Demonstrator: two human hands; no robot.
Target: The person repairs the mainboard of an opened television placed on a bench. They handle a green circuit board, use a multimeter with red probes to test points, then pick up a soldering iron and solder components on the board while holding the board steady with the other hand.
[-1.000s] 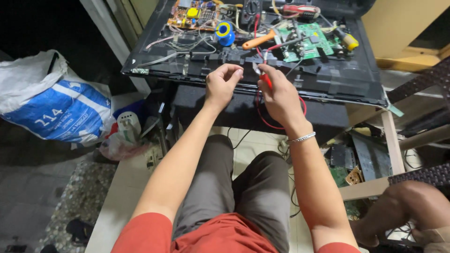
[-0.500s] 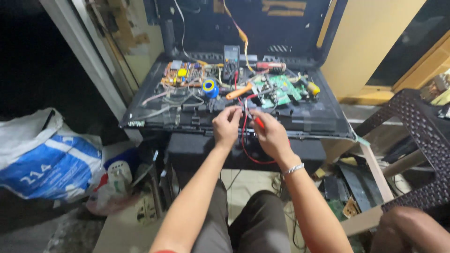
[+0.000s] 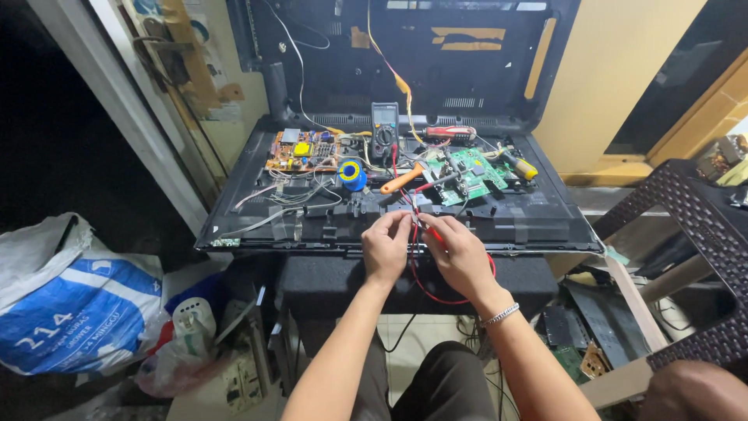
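An opened flat-screen set [image 3: 545, 226] is laid face down on a dark stand, its back cover [image 3: 405, 62] propped upright behind it. Both hands are held close together over the front edge of the set. The left hand [image 3: 387, 248] is curled, its fingertips pinched at the top near a bundle of thin wires. The right hand [image 3: 460, 253] is closed around a red test probe [image 3: 431, 232], whose tip is pointed up towards the same spot between the two hands. Whether the left fingers actually grip a wire cannot be told, as the contact point is too small to see. A red lead [image 3: 436, 295] is seen looping down below the right hand and back up. A silver bracelet [image 3: 499, 315] is worn on the right wrist.

Further back on the set, a dark multimeter [image 3: 384, 132] is stood near the middle. An orange-brown circuit board [image 3: 301, 151] is mounted to its left, and a green circuit board [image 3: 471, 173] to its right. A blue and yellow roll [image 3: 351, 173] is placed between the boards, just beside an orange-handled tool [image 3: 401, 180]. A yellow-handled screwdriver [image 3: 518, 164] is laid near the green board.

On the floor at the left, a white and blue sack [image 3: 74, 308] is slumped beside the stand. A dark woven plastic chair [image 3: 701, 234] is seen at the right.
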